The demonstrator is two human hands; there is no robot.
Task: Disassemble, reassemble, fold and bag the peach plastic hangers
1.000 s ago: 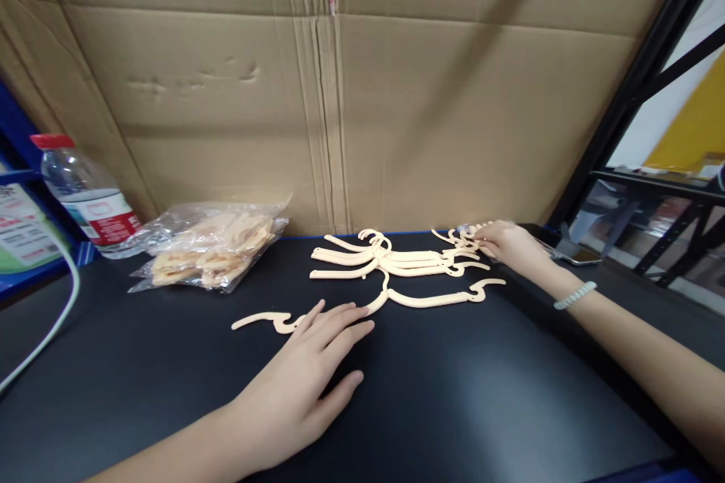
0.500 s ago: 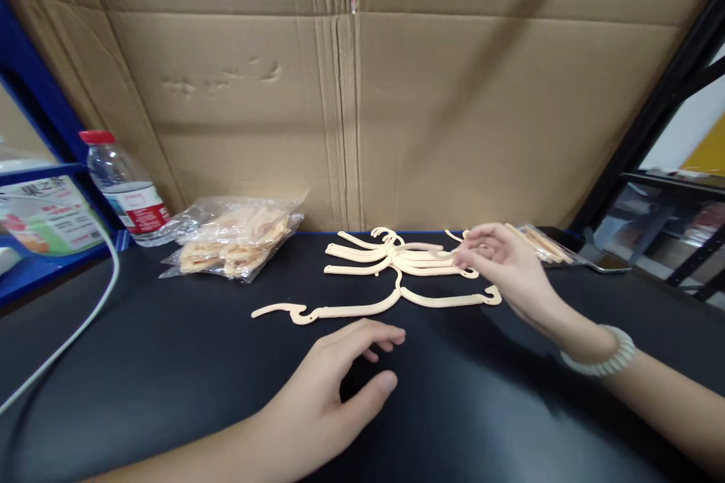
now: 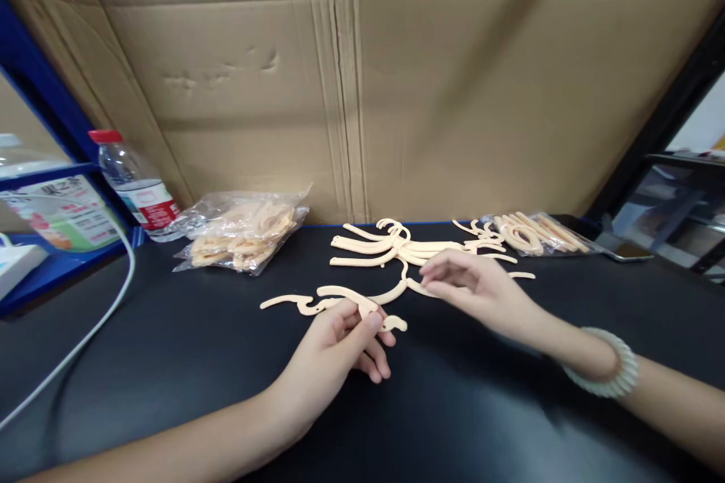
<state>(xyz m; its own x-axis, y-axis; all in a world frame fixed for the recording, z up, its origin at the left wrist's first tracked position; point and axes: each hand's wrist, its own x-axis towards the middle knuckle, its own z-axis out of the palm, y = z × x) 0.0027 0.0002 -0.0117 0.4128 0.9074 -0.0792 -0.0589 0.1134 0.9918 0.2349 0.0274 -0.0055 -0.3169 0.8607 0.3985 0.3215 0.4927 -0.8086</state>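
Observation:
My left hand (image 3: 340, 351) pinches a cream plastic hooked arm piece (image 3: 345, 295) between thumb and fingers, above the near edge of an opened-out folding hanger (image 3: 390, 293). That hanger lies flat, a similar hooked piece (image 3: 283, 299) at its left end. Over its right arm hovers my right hand (image 3: 481, 288), fingers curved and apart from the thumb, with nothing visible between them. It hides much of that arm. Behind lie stacked cream hanger parts (image 3: 362, 245), fanned out around a centre with curved hooks.
A clear bag of cream parts (image 3: 243, 230) sits at the back left, beside a red-capped bottle (image 3: 139, 185). Another bag of parts (image 3: 544, 234) and a flat phone-like object (image 3: 626, 249) lie back right. Cardboard (image 3: 226, 90) stands behind; a white cable (image 3: 107, 309) runs left.
The cream piece that was by my right hand over the stack is now in my left hand, which has closed on it. My right hand has come nearer and lower. The view has shifted slightly.

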